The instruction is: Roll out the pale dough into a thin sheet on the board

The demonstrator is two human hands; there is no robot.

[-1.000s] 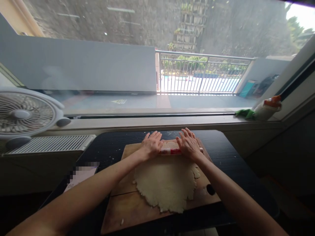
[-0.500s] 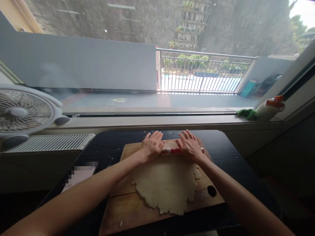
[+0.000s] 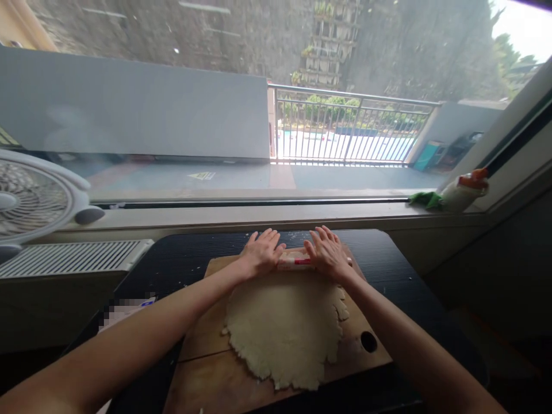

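Observation:
A rolling pin (image 3: 295, 263), pale with red marks, lies across the far part of a thin, ragged-edged sheet of dough (image 3: 284, 325). The dough is spread on a wooden board (image 3: 202, 368) with a round hole at its right. My left hand (image 3: 261, 252) rests on the pin's left part, fingers extended forward and apart. On the pin's right part lies my right hand (image 3: 328, 252), its fingers also stretched out. Both palms are hidden from above.
The board sits on a black table (image 3: 388, 270). A white fan (image 3: 38, 195) stands at the left by a slatted grille (image 3: 77, 256). A bottle (image 3: 463, 192) and green cloth (image 3: 426, 199) are on the windowsill. Blurred papers (image 3: 125, 310) lie left.
The whole view has shifted, with the fan further out at the left edge. The red marks on the pin look different between my hands. Both hands remain on it, fingers stretched out.

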